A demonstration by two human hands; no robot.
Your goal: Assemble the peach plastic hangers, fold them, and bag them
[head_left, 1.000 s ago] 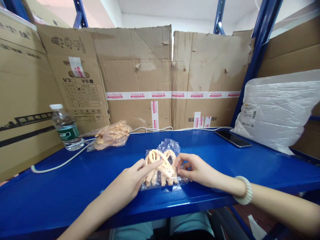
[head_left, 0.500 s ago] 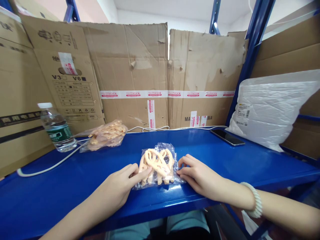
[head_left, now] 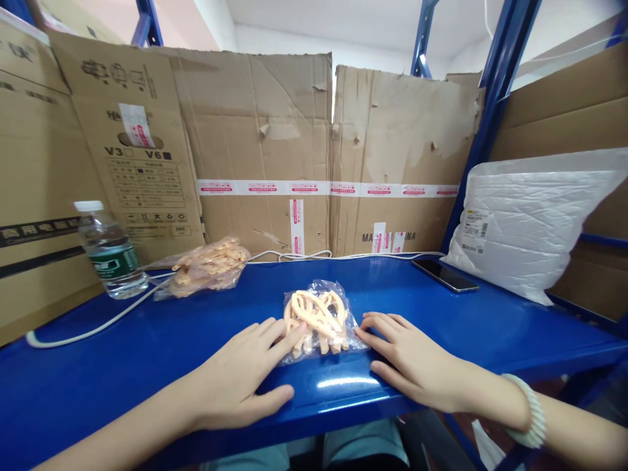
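A clear plastic bag point(head_left: 349, 302) with several pale, looped, pretzel-like pieces point(head_left: 316, 317) inside lies flat near the front of the blue table. My left hand point(head_left: 250, 369) rests at the bag's left side, its index fingertip on the bag and its thumb stretched out apart on the table. At the bag's right edge, my right hand point(head_left: 409, 353) lies palm down with fingers spread, its fingertips at the plastic. Neither hand grips anything. What exactly the pieces are I cannot tell.
Behind, on the blue table point(head_left: 186, 353), another bag of browner pieces point(head_left: 210, 265) lies near a water bottle point(head_left: 112, 252) and a white cable point(head_left: 93, 337). A phone point(head_left: 444, 275) and a white packed parcel point(head_left: 520, 226) sit at right. Cardboard sheets point(head_left: 265, 144) wall the back.
My left thumb has spread away from the bag. The fingers of my right hand have gone from curled to stretched out. In view, bag and hands sit slightly further right.
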